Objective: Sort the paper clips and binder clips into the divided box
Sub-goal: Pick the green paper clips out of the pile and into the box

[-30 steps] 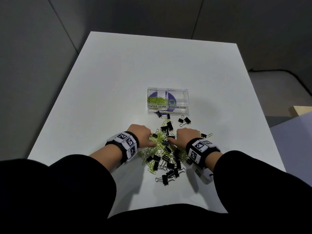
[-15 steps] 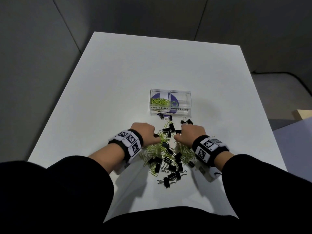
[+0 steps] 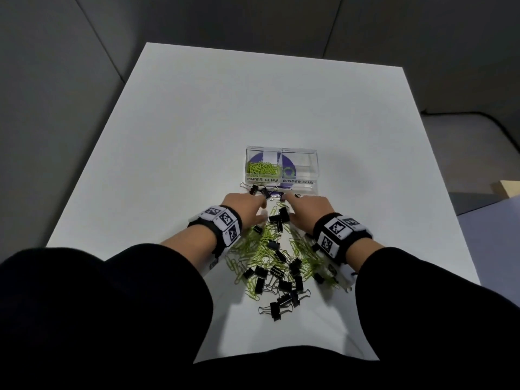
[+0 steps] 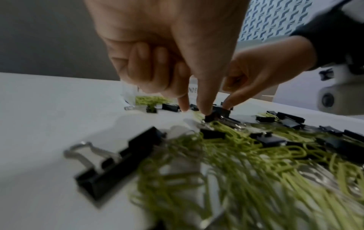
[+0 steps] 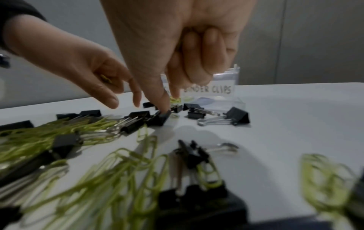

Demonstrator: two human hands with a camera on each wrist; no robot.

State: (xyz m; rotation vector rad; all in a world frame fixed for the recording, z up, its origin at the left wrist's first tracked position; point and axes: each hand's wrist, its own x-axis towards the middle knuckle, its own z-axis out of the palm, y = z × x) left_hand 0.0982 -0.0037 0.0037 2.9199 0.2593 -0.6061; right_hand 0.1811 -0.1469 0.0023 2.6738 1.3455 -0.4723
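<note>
white table (image 3: 197, 114), grey wall panels (image 3: 253, 21), black cable (image 3: 478, 115)

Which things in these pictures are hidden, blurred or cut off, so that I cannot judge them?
- Head view: fingertips of the left hand and right hand are hidden by the hands' own backs.
- Right wrist view: something yellow-green lies in the left hand's palm; too blurred to identify.
- Left wrist view: the divided box is mostly hidden behind the fingers.
- Both wrist views: the near paper clips are blurred and uncountable.

white table (image 3: 197, 122): clear divided box (image 3: 305, 160) just past the fingertips (image 4: 204, 111); green paper clips (image 3: 260, 250) and black binder clips (image 3: 284, 285) heaped under and behind them.
</note>
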